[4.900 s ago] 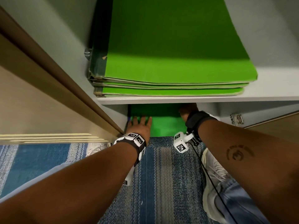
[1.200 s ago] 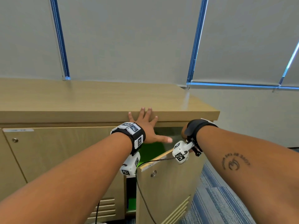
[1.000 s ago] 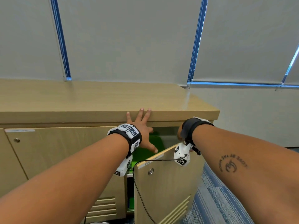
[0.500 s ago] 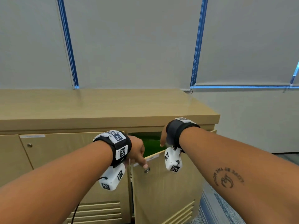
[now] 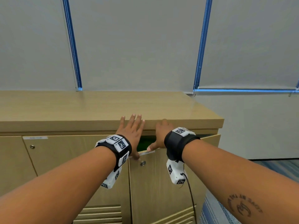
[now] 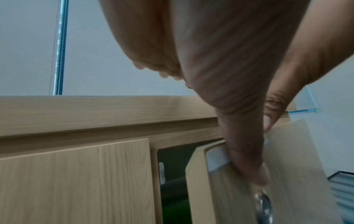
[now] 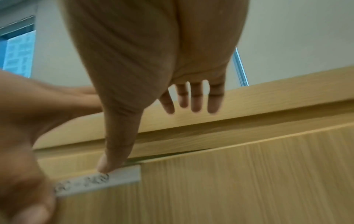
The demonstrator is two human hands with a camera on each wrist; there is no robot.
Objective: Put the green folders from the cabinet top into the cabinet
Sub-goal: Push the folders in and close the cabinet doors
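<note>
— Left hand [image 5: 131,131]?
— Spread wide, fingers straight, reaching up over the front edge of the top [image 5: 97,107]. Gripped nothing. Thumb pointed down and pressed on the door [image 5: 161,183], across the label [image 5: 144,153], tip just above the lock [image 5: 142,163].
— Right hand [image 5: 159,135]?
— Also open, fingers straight and a little apart, held nothing. Thumb tip rested on the door's top edge, at the label. Fingers lay up at the top's front edge; could not tell whether touching.
— Hands apart?
— Close, side by side, not touching in the head view.
— Folders [image 5: 144,143]?
— Inside the cabinet. Showed only as a green sliver in the gap above the door, between the two thumbs.
— Door shut?
— Ajar, free edge swung out a little from the frame.
— Anything in the left wrist view that the head view lacked?
— Showed the gap beside the door: dark inside, green low down. Also showed the thumb lying flat on the door face, and the neighbouring door closed. Fingertips barely seen past the palm.
— And the right wrist view?
— Gave the four right fingers from below, plainly straight and parted. Caught the left hand too, blurred at the left. Label print smeared, not readable there. No green in that view.
</note>
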